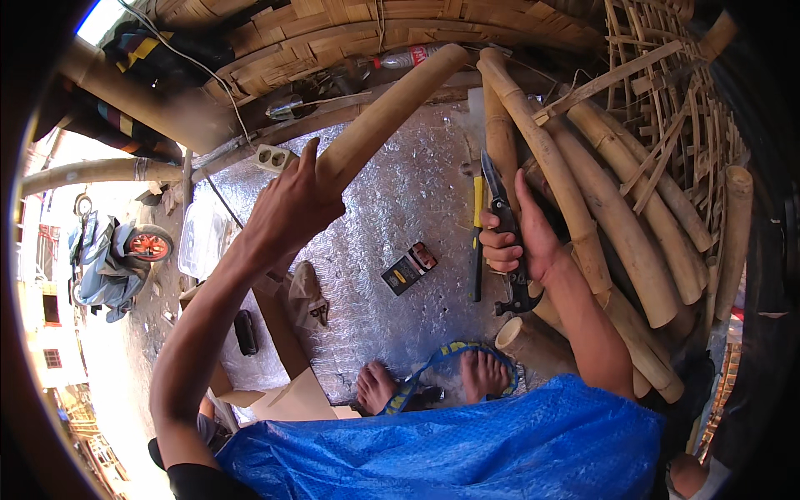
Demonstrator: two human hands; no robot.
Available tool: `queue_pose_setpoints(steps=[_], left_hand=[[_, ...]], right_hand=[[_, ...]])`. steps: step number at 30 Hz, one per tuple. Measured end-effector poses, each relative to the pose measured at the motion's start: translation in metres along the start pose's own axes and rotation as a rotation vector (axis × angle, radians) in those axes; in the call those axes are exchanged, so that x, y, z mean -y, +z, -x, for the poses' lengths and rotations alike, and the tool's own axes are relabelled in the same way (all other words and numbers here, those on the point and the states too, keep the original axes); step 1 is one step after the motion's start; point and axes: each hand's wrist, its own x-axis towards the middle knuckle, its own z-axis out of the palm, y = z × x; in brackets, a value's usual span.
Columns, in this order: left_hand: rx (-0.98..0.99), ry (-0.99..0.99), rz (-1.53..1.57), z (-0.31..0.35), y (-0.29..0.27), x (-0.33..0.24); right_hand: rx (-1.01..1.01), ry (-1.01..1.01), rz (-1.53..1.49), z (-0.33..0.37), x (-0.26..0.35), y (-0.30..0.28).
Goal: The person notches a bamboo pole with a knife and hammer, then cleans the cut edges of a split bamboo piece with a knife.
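Note:
My left hand [296, 204] is wrapped round the near end of a thick bamboo pole [396, 117], with one finger sticking up. The pole slants away to the upper right. In my right hand [529, 233] is a black-handled knife [492, 179], its blade pointing up and away. A dark metal, hammer-like head shows below that fist; I cannot tell whether it belongs to the same tool. Just left of the fist, a hammer [477, 217] with a yellow and black handle lies on the silvery floor sheet [367, 275].
Several bamboo poles [612, 221] lie piled at the right, beside a woven bamboo lattice [696, 108]. A black packet [409, 268] lies mid-floor. At left are a power socket block [274, 158], a clear plastic container [204, 237] and an open cardboard box [279, 333]. Blue tarpaulin [450, 446] covers my lap.

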Motion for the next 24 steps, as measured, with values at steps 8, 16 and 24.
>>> queue_pose_setpoints(steps=[8,16,24], left_hand=[[-0.056,0.286,-0.449,-0.005,0.013,0.065],[-0.519,0.316,-0.868,-0.091,-0.125,0.028],[-0.716,0.518,-1.631,-0.083,-0.132,-0.055]], right_hand=[[-0.003,-0.021,0.209,0.048,0.059,0.057],[0.112,-0.209,0.572,0.090,0.142,0.203],[-0.277,-0.853,0.788,0.061,0.139,0.277]])
